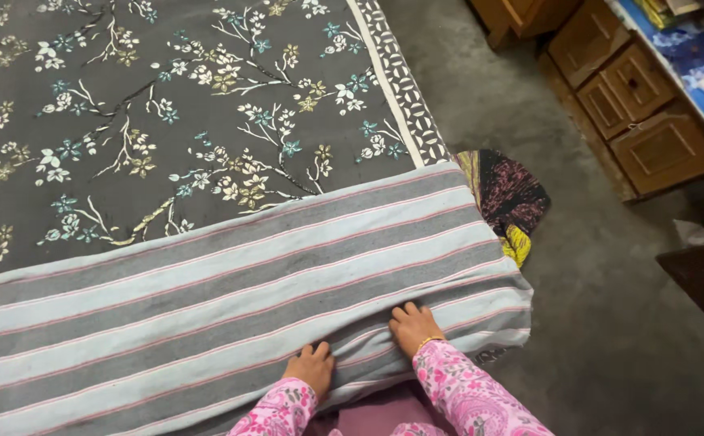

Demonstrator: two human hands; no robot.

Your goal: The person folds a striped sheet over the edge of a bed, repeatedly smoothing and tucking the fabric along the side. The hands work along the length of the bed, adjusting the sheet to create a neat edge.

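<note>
Both hands grip the near edge of the striped grey blanket (206,299) lying across the floral bedsheet (166,105): left hand (311,367) and right hand (413,327) clench bunched cloth; pulling evenly would likely keep the stripes straight

A bed (481,353) carries a dark floral sheet (166,113) and a striped grey blanket (206,307) overlapping it.

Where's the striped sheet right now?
The grey striped sheet lies across the near end of the bed, overlapping the dark floral bedsheet, with the left hand and right hand gripping its near edge.
</note>
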